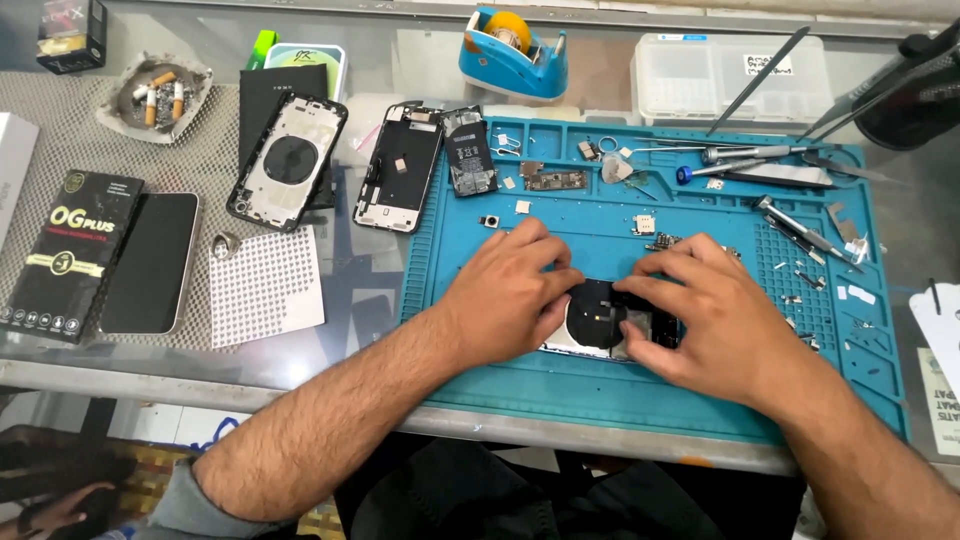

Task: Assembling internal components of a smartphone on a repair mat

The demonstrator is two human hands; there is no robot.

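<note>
Beyond my blue silicone work mat [640,385] sit a blue tape dispenser [513,52] and a clear plastic parts box [730,78]. To my left lie a grey ashtray with cigarette butts [155,95], a black open phone back housing [288,162] and a black flat retail box [72,252]

Work mat [600,385] lies on the table [360,290], right of centre, reaching the near edge. Opened phone housing [600,325] on the mat's near half; left hand [505,295] rests on its left end, right hand [700,310] on its right end. Loose screws and small parts scattered over the mat's far half; tweezers and screwdrivers [745,155] near its far right corner. Second phone housing [288,160] and a screen assembly [400,165] lie side by side left of the mat. Tape dispenser [512,50] and a parts box [730,75] behind the mat, at the far edge. Ashtray [155,95] toward the far left corner. Boxed item [70,255] and a phone [150,262] at the near left.
</note>
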